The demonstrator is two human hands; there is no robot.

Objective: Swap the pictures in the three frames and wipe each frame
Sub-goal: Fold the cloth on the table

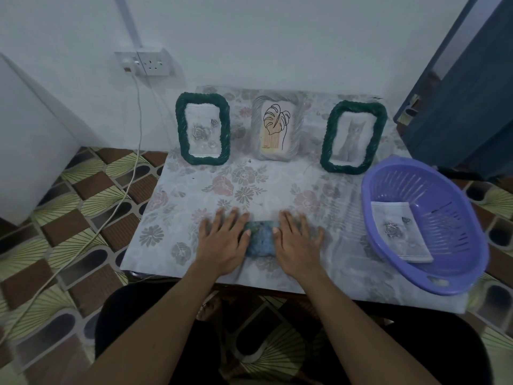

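Observation:
Three frames stand upright at the back of the table. The left green braided frame (203, 132) holds a rose picture, the middle pale frame (277, 128) a leaf drawing, and the right green braided frame (353, 137) a cat picture. A folded blue cloth (261, 238) lies near the table's front edge. My left hand (223, 241) rests flat just left of the cloth, its thumb touching it. On the cloth's right side lies my right hand (298, 243), also flat, thumb against it. A loose rose picture (399, 232) lies in the purple basket (455, 270).
The low table (177, 207) carries a floral cover. The purple basket overhangs its right front corner. A wall socket (151, 62) with white cables sits at the back left, a white box at far left, and a blue door at the right.

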